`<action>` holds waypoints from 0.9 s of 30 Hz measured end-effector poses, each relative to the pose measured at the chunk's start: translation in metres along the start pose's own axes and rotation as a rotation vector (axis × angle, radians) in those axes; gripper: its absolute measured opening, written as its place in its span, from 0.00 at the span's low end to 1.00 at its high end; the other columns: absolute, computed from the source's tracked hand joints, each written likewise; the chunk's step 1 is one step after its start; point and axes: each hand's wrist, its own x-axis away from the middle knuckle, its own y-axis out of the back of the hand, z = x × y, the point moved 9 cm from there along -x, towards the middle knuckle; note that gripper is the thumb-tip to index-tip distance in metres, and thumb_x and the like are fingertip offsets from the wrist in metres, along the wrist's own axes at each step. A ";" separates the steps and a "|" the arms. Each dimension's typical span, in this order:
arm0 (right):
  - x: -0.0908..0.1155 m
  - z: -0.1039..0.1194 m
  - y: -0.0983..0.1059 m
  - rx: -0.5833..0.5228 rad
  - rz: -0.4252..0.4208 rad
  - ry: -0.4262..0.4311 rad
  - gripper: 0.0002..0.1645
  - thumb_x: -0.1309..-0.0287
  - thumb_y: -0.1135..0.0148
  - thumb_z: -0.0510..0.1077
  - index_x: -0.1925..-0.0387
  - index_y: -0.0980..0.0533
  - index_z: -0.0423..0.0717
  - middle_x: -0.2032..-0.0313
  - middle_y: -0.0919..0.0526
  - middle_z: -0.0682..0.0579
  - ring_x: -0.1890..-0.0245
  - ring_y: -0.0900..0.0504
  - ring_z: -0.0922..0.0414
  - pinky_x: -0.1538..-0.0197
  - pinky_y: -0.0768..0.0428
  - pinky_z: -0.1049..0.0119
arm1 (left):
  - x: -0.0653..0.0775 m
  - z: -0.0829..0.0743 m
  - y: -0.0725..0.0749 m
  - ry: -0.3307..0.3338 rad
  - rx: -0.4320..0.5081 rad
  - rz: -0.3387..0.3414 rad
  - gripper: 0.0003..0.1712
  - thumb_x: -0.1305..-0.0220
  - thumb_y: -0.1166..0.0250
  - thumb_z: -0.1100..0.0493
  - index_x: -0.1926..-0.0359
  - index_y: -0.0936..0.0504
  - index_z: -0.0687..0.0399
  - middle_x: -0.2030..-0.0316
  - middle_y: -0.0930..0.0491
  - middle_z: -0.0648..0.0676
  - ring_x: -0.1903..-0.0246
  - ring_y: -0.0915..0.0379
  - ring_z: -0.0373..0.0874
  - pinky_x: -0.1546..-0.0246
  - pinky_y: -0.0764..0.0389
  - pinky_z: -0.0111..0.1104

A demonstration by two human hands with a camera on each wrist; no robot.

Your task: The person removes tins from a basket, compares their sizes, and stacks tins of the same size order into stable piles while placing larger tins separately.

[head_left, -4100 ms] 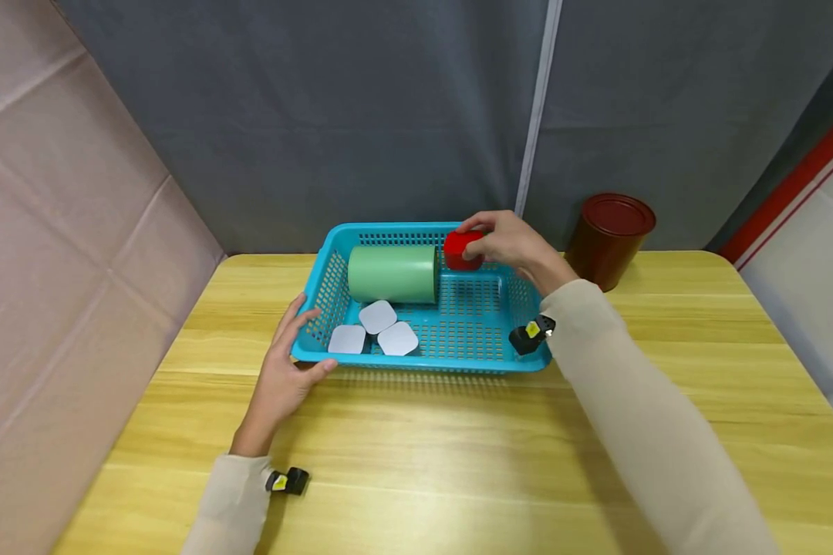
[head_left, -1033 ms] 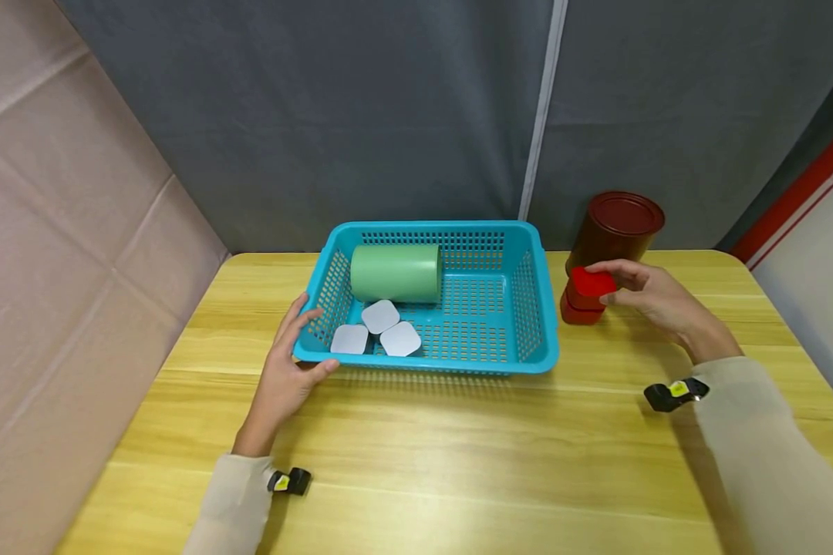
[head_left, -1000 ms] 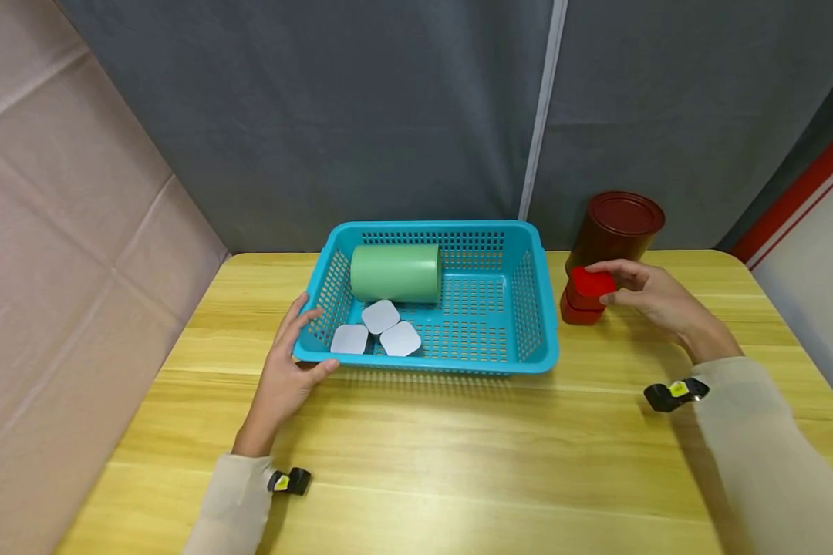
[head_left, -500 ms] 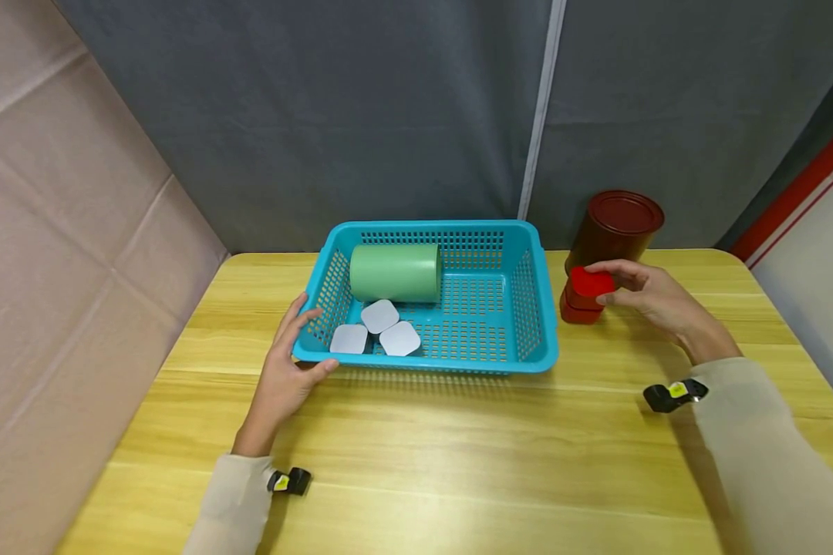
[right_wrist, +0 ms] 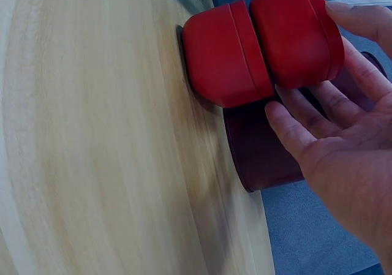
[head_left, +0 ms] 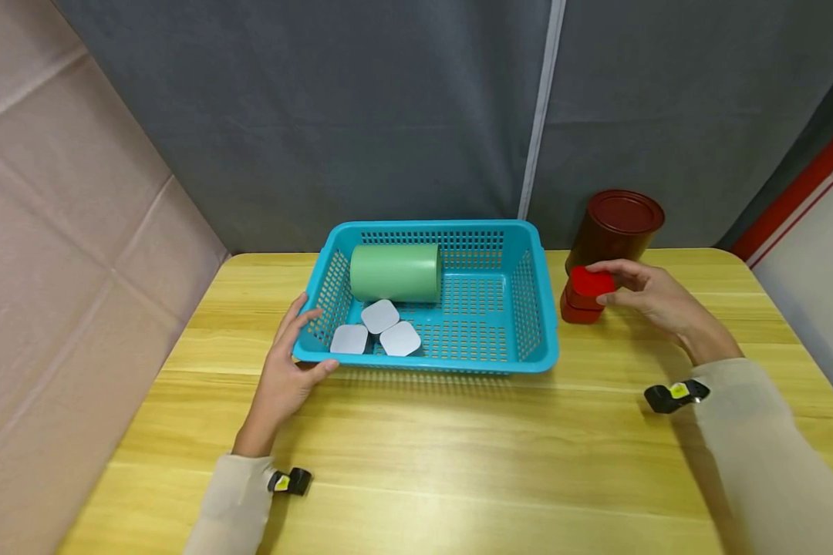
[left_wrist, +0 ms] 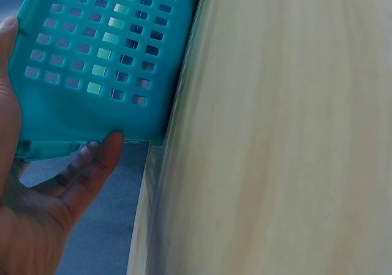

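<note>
In the head view my right hand (head_left: 655,301) pinches a small red lidded tin (head_left: 591,282) between thumb and fingers. That tin sits on top of a second red tin (right_wrist: 220,54), which stands on the table in the right wrist view. My left hand (head_left: 284,385) is spread at the near left corner of a blue perforated basket (head_left: 527,366), thumb along the front rim and fingers at the left rim. Inside the basket, a green cylinder (head_left: 396,274) lies on its side behind three white-topped square tins (head_left: 380,317).
A tall dark-red canister (head_left: 625,216) stands upright behind the red tins, at the table's back edge. The wooden table (head_left: 416,462) meets a grey curtain (head_left: 361,116) at the back. A pale panel (head_left: 76,231) borders the left side.
Since about four seconds ago, my right hand has carried a red tin right, out of the basket, onto the other red tin. Over the last second both hands have stayed still.
</note>
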 end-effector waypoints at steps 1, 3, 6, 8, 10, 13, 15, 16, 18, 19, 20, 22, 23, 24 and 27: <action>0.001 0.000 0.000 0.001 -0.002 0.000 0.32 0.28 0.35 0.48 0.27 0.30 0.50 0.47 0.24 0.77 0.43 0.29 0.68 0.40 0.31 0.69 | 0.000 0.000 0.000 0.001 0.000 0.001 0.44 0.44 0.21 0.66 0.28 0.29 0.53 0.16 0.52 0.45 0.18 0.57 0.57 0.35 0.42 0.13; 0.002 0.000 0.002 -0.005 -0.006 -0.004 0.32 0.28 0.35 0.49 0.27 0.30 0.51 0.48 0.23 0.76 0.43 0.29 0.68 0.38 0.32 0.63 | 0.000 0.000 -0.001 0.004 -0.003 0.003 0.44 0.44 0.21 0.65 0.28 0.29 0.53 0.16 0.52 0.45 0.18 0.57 0.57 0.35 0.42 0.14; 0.005 0.001 0.004 0.002 -0.014 -0.018 0.33 0.28 0.34 0.50 0.26 0.31 0.52 0.48 0.23 0.77 0.43 0.29 0.68 0.38 0.32 0.62 | 0.000 0.001 -0.001 0.010 -0.013 0.005 0.44 0.44 0.21 0.65 0.27 0.29 0.52 0.16 0.52 0.44 0.18 0.57 0.56 0.31 0.41 0.20; 0.008 0.002 0.005 0.005 -0.015 -0.023 0.35 0.29 0.34 0.51 0.25 0.31 0.50 0.46 0.25 0.77 0.41 0.30 0.67 0.38 0.31 0.69 | 0.000 0.001 -0.001 0.010 -0.013 0.005 0.44 0.44 0.21 0.65 0.27 0.29 0.52 0.16 0.52 0.44 0.18 0.57 0.56 0.26 0.38 0.31; 0.010 0.004 0.006 0.014 -0.024 -0.029 0.35 0.29 0.34 0.51 0.25 0.31 0.49 0.43 0.26 0.75 0.38 0.31 0.65 0.42 0.30 0.79 | 0.000 0.001 0.000 0.005 -0.010 0.003 0.44 0.44 0.21 0.65 0.28 0.29 0.52 0.16 0.52 0.45 0.18 0.57 0.56 0.24 0.38 0.46; 0.012 0.007 0.009 0.020 -0.032 -0.043 0.37 0.29 0.33 0.52 0.25 0.33 0.48 0.35 0.29 0.66 0.30 0.32 0.56 0.46 0.30 0.87 | -0.001 0.001 0.000 -0.009 -0.001 0.000 0.44 0.44 0.21 0.66 0.28 0.28 0.53 0.16 0.52 0.46 0.18 0.57 0.57 0.26 0.41 0.61; 0.013 0.009 0.011 0.034 -0.030 -0.056 0.38 0.29 0.34 0.53 0.24 0.34 0.49 0.30 0.32 0.59 0.26 0.35 0.49 0.42 0.29 0.85 | -0.001 0.001 0.000 -0.013 0.002 0.000 0.44 0.44 0.21 0.65 0.28 0.28 0.53 0.16 0.52 0.46 0.17 0.58 0.58 0.26 0.43 0.63; 0.014 0.011 0.012 0.039 -0.028 -0.061 0.39 0.29 0.34 0.53 0.23 0.34 0.49 0.27 0.34 0.55 0.24 0.37 0.46 0.35 0.29 0.79 | -0.001 0.001 0.000 -0.014 0.003 0.000 0.44 0.44 0.21 0.65 0.28 0.28 0.53 0.16 0.52 0.46 0.17 0.58 0.58 0.26 0.43 0.64; 0.016 0.016 0.013 0.054 -0.025 -0.073 0.39 0.29 0.34 0.54 0.23 0.35 0.50 0.24 0.37 0.50 0.23 0.39 0.43 0.26 0.30 0.63 | -0.001 0.001 0.000 -0.014 0.003 0.001 0.43 0.44 0.21 0.65 0.28 0.28 0.53 0.16 0.51 0.46 0.17 0.58 0.58 0.26 0.43 0.64; 0.016 0.019 0.013 0.062 -0.024 -0.071 0.40 0.29 0.34 0.54 0.22 0.36 0.51 0.22 0.39 0.48 0.22 0.40 0.41 0.23 0.32 0.54 | -0.002 0.001 0.000 -0.013 0.005 0.001 0.43 0.44 0.21 0.65 0.28 0.28 0.53 0.16 0.51 0.46 0.17 0.58 0.58 0.26 0.43 0.64; 0.017 0.024 0.013 0.076 -0.025 -0.072 0.40 0.29 0.34 0.55 0.22 0.36 0.52 0.22 0.39 0.47 0.22 0.41 0.41 0.23 0.35 0.45 | -0.002 0.001 0.000 -0.013 0.005 0.000 0.43 0.44 0.21 0.65 0.28 0.28 0.53 0.16 0.51 0.46 0.17 0.58 0.58 0.26 0.43 0.64; 0.018 0.035 0.014 0.105 -0.029 -0.064 0.40 0.30 0.33 0.56 0.23 0.35 0.55 0.21 0.40 0.48 0.21 0.40 0.41 0.22 0.36 0.44 | -0.002 0.001 0.000 -0.012 0.004 -0.002 0.43 0.44 0.21 0.65 0.28 0.28 0.53 0.16 0.51 0.46 0.17 0.58 0.58 0.26 0.43 0.64; 0.018 0.041 0.013 0.114 -0.029 -0.056 0.39 0.31 0.32 0.56 0.23 0.34 0.56 0.20 0.40 0.48 0.21 0.40 0.42 0.22 0.34 0.51 | -0.001 0.001 0.000 -0.013 0.003 -0.003 0.43 0.44 0.21 0.65 0.28 0.28 0.53 0.16 0.51 0.46 0.18 0.58 0.58 0.26 0.43 0.64; 0.018 0.048 0.013 0.125 -0.030 -0.043 0.39 0.31 0.32 0.56 0.24 0.33 0.56 0.20 0.40 0.49 0.21 0.39 0.43 0.23 0.32 0.59 | -0.001 0.001 0.000 -0.014 0.002 -0.004 0.43 0.44 0.21 0.65 0.28 0.28 0.53 0.16 0.51 0.46 0.18 0.57 0.58 0.26 0.43 0.64; 0.016 0.073 0.008 0.122 -0.017 0.024 0.37 0.31 0.31 0.52 0.25 0.31 0.55 0.21 0.38 0.51 0.20 0.38 0.46 0.30 0.31 0.78 | -0.001 0.001 0.001 -0.013 0.002 -0.005 0.43 0.45 0.21 0.65 0.28 0.28 0.54 0.16 0.51 0.46 0.18 0.57 0.58 0.26 0.42 0.63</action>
